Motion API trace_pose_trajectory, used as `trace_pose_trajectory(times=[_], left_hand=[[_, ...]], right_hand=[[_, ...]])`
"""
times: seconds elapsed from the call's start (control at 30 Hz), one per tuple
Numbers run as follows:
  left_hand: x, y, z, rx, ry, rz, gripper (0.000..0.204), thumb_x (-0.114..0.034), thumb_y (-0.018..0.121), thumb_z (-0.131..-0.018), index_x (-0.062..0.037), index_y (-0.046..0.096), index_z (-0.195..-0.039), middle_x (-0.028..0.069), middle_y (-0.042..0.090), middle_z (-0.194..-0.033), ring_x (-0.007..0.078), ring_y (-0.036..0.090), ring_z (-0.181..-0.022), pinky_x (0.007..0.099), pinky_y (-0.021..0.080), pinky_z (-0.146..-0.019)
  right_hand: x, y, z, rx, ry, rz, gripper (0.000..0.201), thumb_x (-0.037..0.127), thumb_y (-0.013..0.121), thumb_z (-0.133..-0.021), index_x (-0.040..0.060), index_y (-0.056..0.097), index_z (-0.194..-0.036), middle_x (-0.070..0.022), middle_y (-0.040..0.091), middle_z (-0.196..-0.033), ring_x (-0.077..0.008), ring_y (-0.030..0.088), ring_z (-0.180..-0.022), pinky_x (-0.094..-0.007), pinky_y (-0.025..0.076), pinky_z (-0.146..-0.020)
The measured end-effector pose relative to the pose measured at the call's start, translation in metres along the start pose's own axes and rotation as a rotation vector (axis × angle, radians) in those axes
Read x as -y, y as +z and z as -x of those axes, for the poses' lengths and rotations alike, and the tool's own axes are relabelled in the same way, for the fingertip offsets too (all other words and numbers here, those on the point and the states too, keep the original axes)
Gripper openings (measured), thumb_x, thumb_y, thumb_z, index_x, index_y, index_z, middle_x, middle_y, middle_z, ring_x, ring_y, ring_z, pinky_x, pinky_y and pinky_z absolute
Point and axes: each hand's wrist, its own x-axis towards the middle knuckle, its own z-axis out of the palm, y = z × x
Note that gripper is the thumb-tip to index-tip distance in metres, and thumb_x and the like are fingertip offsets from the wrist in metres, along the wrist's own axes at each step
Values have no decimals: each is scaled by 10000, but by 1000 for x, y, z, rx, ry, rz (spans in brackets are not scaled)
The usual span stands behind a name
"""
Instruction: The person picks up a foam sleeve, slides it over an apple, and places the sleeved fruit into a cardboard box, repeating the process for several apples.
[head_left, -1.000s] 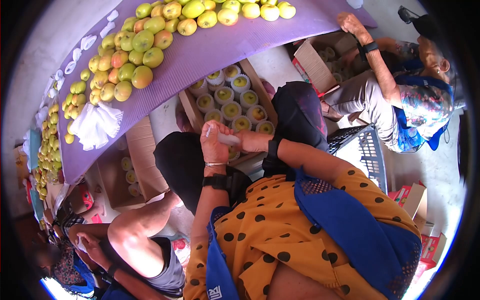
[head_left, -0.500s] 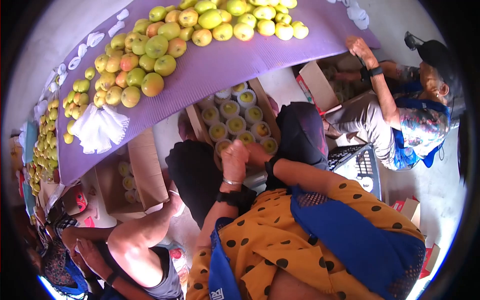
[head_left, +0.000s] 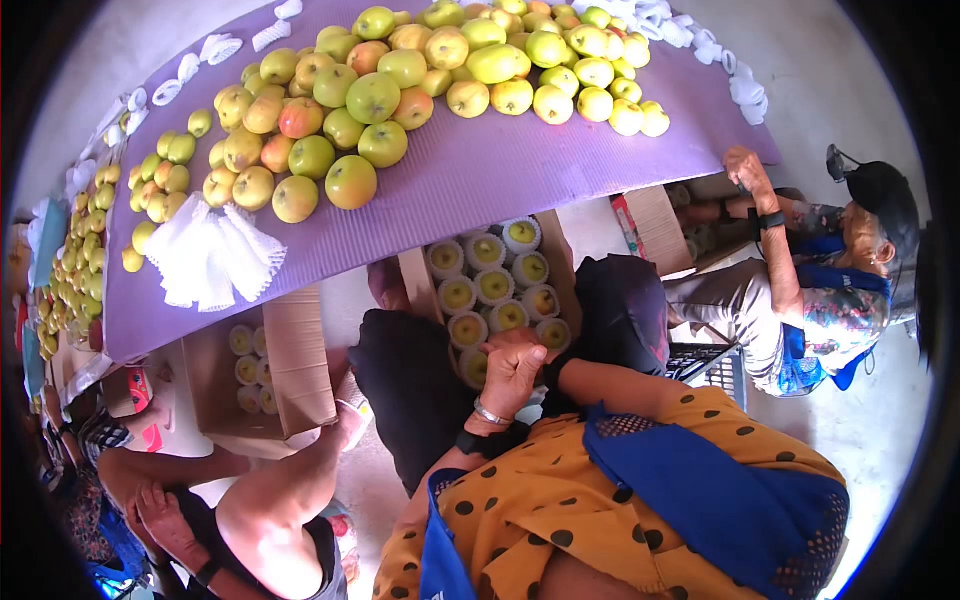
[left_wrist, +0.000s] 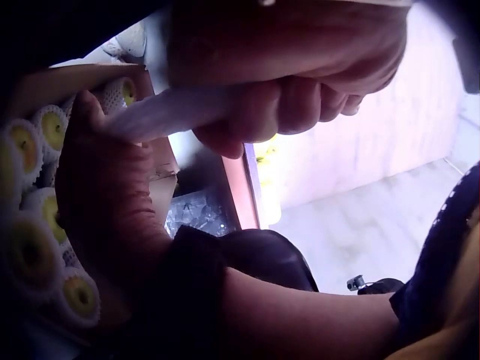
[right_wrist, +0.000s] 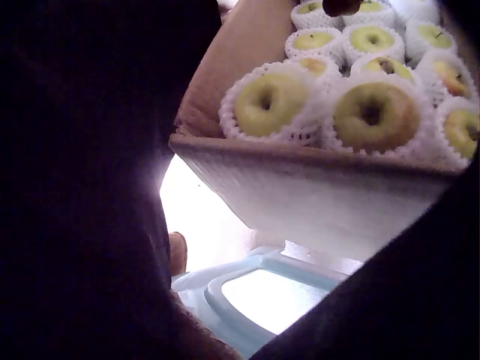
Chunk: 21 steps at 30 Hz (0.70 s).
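Left: beneath the purple table (head_left: 560, 160), a side carton (head_left: 305, 360) holds wrapped apples (head_left: 246, 371); on the table, a bundle of white foam nets (head_left: 215, 255) lies left of most loose apples (head_left: 350, 182).

Centre: the left hand (head_left: 510, 375) and right hand (left_wrist: 109, 184) are close together at the near end of the open apple carton (right_wrist: 315, 187). A white foam sleeve (left_wrist: 172, 112), mesh blurred, spans them, its long axis running from left fist to right thumb. The left grips one end; the right appears to pinch the other. Net-wrapped apples (head_left: 493, 287) lie ahead; the right hand appears nearer them. The left knee (head_left: 405, 375) and right knee (head_left: 625, 310) flank that carton, limiting side access.

Right: a dark plastic crate (head_left: 732, 375).
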Motion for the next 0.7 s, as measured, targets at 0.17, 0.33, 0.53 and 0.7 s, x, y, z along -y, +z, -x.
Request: trace_pose_trajectory(times=[0.17,0.33,0.53,0.7], left_hand=[[-2,4,0,12,41,10,380,-203,506,-862,-21,408,-544,-23,339,-498,67,289,-486,237,264,-446],[-7,3,-5,-53,44,109,433,-293,497,-861,-41,417,-517,-30,387,-498,66,320,-486,226,296,-479],[-2,-7,-7,-78,-3,225,426,-332,473,-858,-58,421,-536,8,416,-512,122,366,-474,282,366,-540],[-15,-28,-21,-308,219,534,283,-312,424,-866,-57,473,-753,72,506,-723,180,469,-656,338,391,-661]], right_hand=[[2,-8,4,42,49,39,199,304,523,-706,110,557,-740,-84,582,-768,-312,550,-719,-367,410,-578],[35,-23,-4,169,103,278,215,323,518,-714,115,562,-750,-104,595,-761,-327,557,-721,-385,414,-573],[41,-20,-3,44,190,402,238,324,536,-700,90,571,-731,-150,605,-751,-351,567,-725,-407,434,-583],[23,-21,9,-184,424,110,256,293,575,-744,75,611,-875,-167,612,-793,-322,590,-761,-368,460,-653]])
